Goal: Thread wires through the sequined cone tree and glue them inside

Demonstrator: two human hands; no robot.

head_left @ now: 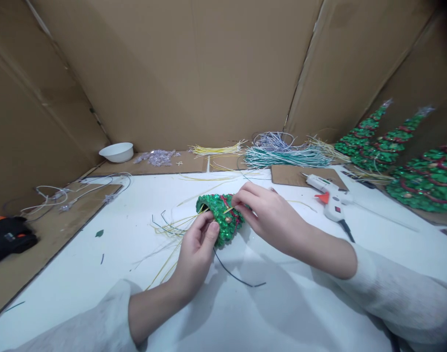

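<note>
A green beaded cone-shaped Christmas tree point(223, 235) with red garland lies on its side, its hollow base toward the left. My left hand point(200, 240) grips the rim of that base, thumb outside and fingers reaching in. At the tree's side, my right hand point(262, 209) pinches a thin yellow wire point(229, 210). Several yellow wires point(169, 226) and a few dark ones stick out of the open base. One dark wire point(233, 275) curves over the white table below the tree. The tree's tip is hidden behind my right hand.
A white glue gun point(331, 200) rests at right, a black glue gun point(12, 238) at far left. Finished trees point(425, 176) stand on the right. Along the back are a white bowl point(117, 152), clear star pieces point(159, 157), yellow wires point(218, 148) and green wire bundles point(285, 157).
</note>
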